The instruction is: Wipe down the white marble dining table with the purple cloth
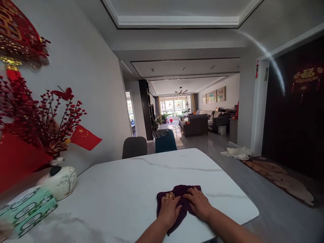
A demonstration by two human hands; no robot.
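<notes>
Angled toward each other, the left hand [170,208] and right hand [199,204] lie palm-down and bent on a purple cloth [185,206] atop the table [121,199], whether gripping it I cannot tell.

A home is indicated. Beyond the left hand [169,206], two chairs [135,147] are placed at a table [121,194]; farther off, a sofa [198,125], framed pictures [211,97] and potted plants [164,116] are arranged as a living room. Right of the right hand [199,203], a doormat [280,180] is laid before a door [291,125]; left of the left hand, a vase [64,182] is topped with red sprays [24,116].
</notes>
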